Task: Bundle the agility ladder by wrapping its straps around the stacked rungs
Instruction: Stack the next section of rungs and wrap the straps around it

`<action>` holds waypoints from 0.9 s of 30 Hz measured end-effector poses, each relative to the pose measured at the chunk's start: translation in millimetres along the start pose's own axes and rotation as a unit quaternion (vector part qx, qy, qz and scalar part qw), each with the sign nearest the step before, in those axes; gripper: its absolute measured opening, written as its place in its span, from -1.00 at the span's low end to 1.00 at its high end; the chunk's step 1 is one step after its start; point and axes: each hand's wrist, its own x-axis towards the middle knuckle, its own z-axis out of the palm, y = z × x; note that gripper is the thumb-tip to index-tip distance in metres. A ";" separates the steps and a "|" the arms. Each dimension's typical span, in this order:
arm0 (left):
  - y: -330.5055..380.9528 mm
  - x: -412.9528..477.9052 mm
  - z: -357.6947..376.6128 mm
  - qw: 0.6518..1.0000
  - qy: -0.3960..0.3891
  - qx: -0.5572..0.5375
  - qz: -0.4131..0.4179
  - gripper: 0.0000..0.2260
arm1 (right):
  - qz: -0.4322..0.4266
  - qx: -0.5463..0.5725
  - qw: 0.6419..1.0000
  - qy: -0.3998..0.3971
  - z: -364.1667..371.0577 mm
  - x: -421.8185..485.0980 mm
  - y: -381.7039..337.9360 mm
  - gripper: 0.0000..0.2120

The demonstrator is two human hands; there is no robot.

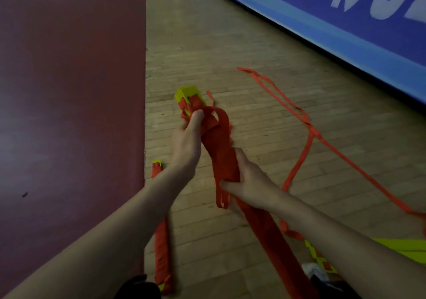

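Between the two hands, in the head view, the bundle of stacked rungs is held above the wooden floor, most of it already swathed in red webbing. Its long axis runs on a slant. The bare yellow end points away from the person and a little left, and the near end drops toward the lower right, past the right forearm. Whether that near end rests on anything I cannot tell.

The left hand is the farther one, just short of the yellow end, with its fingers curled round the rungs and a fold of red strap. The right hand grips the bundle's middle, thumb laid across the near face. A short strap tab hangs from the bundle just below that thumb.

To the right of the bundle the loose strap lies in long loops on the floor, running off to the far right. Where it joins the bundle is hidden behind the right arm. As I judge it, the coming wrap turns on this: the slack lies on the right hand's side, so that hand is nearer to fetch it while the left steadies the rungs. Each turn must then cross the long axis, not run along it.

To the left of the bundle a second wrapped bundle lies flat on the floor, at the edge of the dark red flooring. Beyond the bundle, to the right, stands a blue banner. No container shows.
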 end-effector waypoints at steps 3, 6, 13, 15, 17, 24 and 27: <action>-0.3 1.8 -11.9 0.999 0.009 0.034 0.002 -0.82 | -0.007 -0.023 1.000 0.002 -13.0 4.1 2.3 -0.39; -9.0 0.7 -21.9 0.999 0.023 0.001 -0.048 -0.80 | 0.009 -0.097 0.995 -0.029 -24.3 2.4 2.6 -0.51; -35.4 -2.4 -36.6 0.980 0.036 -0.171 -0.096 -0.91 | 0.055 -0.008 0.974 -0.219 -31.4 -7.3 -6.0 -0.53; -38.9 -3.1 -34.3 0.969 0.079 -0.200 -0.120 -0.92 | 0.057 -0.006 0.968 -0.244 -31.0 -7.7 -6.6 -0.33; -41.3 -0.6 -34.0 0.954 0.112 -0.229 -0.159 -0.92 | 0.053 -0.009 0.960 -0.274 -30.6 -8.4 -7.9 -0.20; -49.6 -12.2 -27.9 0.943 0.100 -0.252 -0.193 -0.83 | 0.043 -0.041 0.964 -0.260 -18.3 -12.6 -7.8 -0.23; -56.8 -15.9 -21.5 0.955 0.072 -0.221 -0.186 -0.86 | 0.034 -0.091 0.957 -0.275 -17.7 -11.4 1.0 -0.09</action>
